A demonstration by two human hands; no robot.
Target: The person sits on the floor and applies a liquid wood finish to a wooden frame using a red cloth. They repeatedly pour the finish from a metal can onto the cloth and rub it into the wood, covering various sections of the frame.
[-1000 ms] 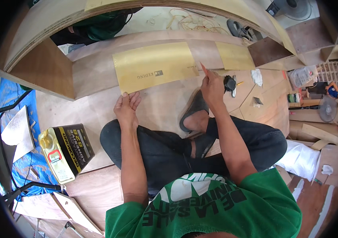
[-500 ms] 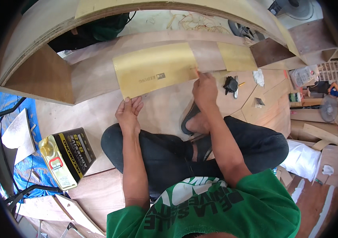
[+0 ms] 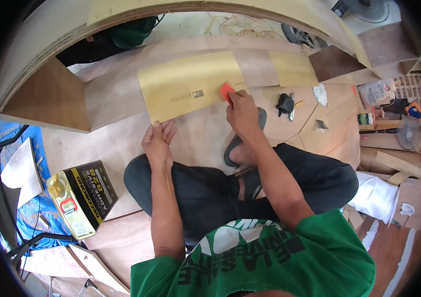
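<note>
A glossy yellowish sheet (image 3: pixel 171 81) with a small printed mark lies over the long plywood board (image 3: pixel 109 101) in front of me. My left hand (image 3: pixel 158 143) pinches its near left corner between thumb and fingers. In my right hand (image 3: pixel 242 111) is a flat orange-red spreader (image 3: pixel 226 92), its blade on the sheet right of the print. The fingers wrap the spreader's near end, so its full shape is hidden. Further right along the board sits a second yellowish sheet (image 3: pixel 294 69).
A can of contact adhesive (image 3: pixel 84 198) stands at my left, beside a blue tarp (image 3: pixel 37 218). To the right lie a black tape measure (image 3: pixel 285 105), a crumpled white cloth (image 3: pixel 320 95) and a small dark square (image 3: pixel 321 125). A curved plywood frame (image 3: pixel 210 9) arches across the far side.
My right hand has moved left and slightly nearer with the spreader, which now shows more plainly. The left hand stays at the sheet's corner.
</note>
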